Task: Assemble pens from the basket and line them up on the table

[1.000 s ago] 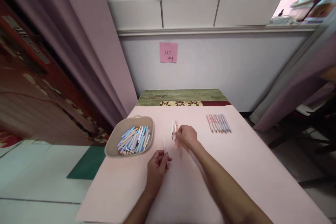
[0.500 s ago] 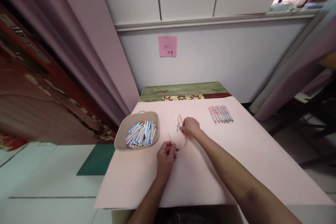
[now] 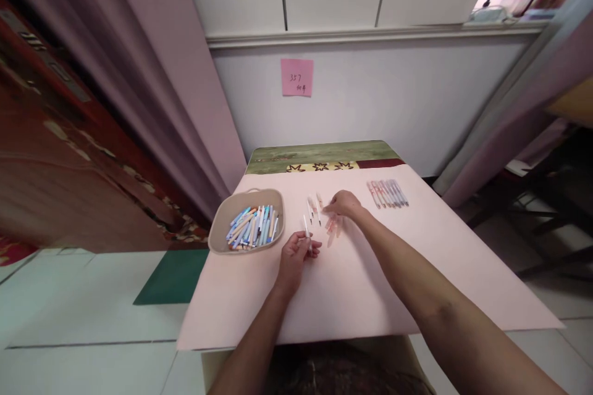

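At the left hand [image 3: 299, 248]: slim white pen refill [image 3: 306, 224], by its look, pinched near its lower end; likely light, stiff, smooth, prone to roll, best taken mid-shaft; just beyond that hand: dark-tipped refills [image 3: 318, 212], lying loose; just on the near side of the right hand [image 3: 343, 203], bunched, grip not discernible: clear pinkish pen parts [image 3: 332, 229], probably thin, brittle plastic, best held lightly by the sides.

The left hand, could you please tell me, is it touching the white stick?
Touching: the head view shows the white stick held in the left hand, its far end sticking out beyond the fingers.
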`<control>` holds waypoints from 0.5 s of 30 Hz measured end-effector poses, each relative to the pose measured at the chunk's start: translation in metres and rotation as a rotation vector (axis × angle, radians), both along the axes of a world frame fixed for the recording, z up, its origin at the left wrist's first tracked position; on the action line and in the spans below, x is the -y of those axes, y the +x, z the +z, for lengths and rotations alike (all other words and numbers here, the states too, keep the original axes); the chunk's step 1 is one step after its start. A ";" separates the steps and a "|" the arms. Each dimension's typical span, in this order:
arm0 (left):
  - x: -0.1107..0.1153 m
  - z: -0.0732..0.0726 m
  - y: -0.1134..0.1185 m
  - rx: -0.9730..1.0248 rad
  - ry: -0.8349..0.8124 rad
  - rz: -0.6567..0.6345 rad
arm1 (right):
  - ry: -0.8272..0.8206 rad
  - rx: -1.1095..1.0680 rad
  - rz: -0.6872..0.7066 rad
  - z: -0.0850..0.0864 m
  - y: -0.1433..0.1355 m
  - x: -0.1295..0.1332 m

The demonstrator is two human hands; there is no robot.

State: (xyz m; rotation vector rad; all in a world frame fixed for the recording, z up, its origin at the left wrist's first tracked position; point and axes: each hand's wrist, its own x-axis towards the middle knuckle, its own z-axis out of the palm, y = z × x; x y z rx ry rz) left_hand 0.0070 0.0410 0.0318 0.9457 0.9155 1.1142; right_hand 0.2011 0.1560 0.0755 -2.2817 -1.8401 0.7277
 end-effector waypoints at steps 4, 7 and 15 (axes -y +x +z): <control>0.003 -0.001 -0.001 -0.026 0.022 -0.030 | 0.033 -0.038 -0.050 0.002 0.041 0.022; 0.003 0.000 -0.002 -0.034 0.031 -0.044 | 0.011 -0.055 -0.063 -0.006 0.053 0.042; 0.006 -0.001 0.002 -0.076 0.043 0.013 | 0.107 -0.067 -0.108 -0.024 0.038 0.062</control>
